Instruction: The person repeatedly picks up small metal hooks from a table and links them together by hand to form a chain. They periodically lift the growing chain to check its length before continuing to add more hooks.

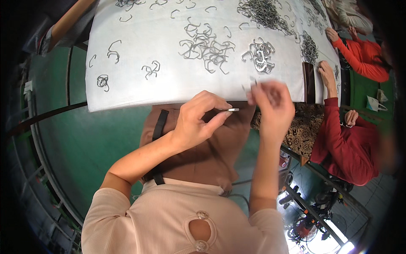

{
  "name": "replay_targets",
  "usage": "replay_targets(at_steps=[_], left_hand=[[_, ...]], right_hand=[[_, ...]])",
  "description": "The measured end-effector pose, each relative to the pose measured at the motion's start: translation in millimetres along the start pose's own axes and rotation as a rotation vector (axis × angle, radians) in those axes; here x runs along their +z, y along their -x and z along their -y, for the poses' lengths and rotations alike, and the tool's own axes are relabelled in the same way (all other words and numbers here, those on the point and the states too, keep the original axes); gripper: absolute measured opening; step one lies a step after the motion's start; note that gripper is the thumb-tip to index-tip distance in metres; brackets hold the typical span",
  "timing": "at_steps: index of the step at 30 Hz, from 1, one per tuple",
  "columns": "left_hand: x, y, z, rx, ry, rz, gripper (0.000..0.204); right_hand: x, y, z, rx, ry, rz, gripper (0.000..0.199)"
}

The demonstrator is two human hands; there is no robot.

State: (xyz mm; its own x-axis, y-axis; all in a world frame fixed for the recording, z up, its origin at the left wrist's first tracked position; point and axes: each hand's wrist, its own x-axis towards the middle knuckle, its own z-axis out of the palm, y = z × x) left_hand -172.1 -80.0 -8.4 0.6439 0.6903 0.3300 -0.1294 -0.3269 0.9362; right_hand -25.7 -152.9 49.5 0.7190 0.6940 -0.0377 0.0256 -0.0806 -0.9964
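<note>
At centre, a small, flat, silvery metal strip is pinched by the left hand, seemingly mid-handling; steadiness is needed. At two o'clock, the right hand is blurred, its grip unclear.

My hands: 2, left hand and right hand. Pale metal piece in my left pinch: 1. Round buttons on my top: 2. Other people: at least 4. Bent metal hooks: at least 5 heaps, singles uncountable. Blurred bits at my right fingertips: can't count.
</note>
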Motion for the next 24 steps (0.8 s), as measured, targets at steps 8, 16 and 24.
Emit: replay_targets(at_steps=[8,16,24], left_hand=[[20,-2,-8,0.003,-0.027,0.073,0.016],[24,-46,23,0.179,-0.252,0.116,0.016],[44,-141,99,0.444,-0.834,0.446,0.034]], right_hand=[[-7,69,-20,-0.038,-0.249,-0.209,0.020],[-18,75,-32,-0.285,-0.195,-0.261,0.022],[-25,76,-37,-0.294,-0.187,-0.268,0.022]])
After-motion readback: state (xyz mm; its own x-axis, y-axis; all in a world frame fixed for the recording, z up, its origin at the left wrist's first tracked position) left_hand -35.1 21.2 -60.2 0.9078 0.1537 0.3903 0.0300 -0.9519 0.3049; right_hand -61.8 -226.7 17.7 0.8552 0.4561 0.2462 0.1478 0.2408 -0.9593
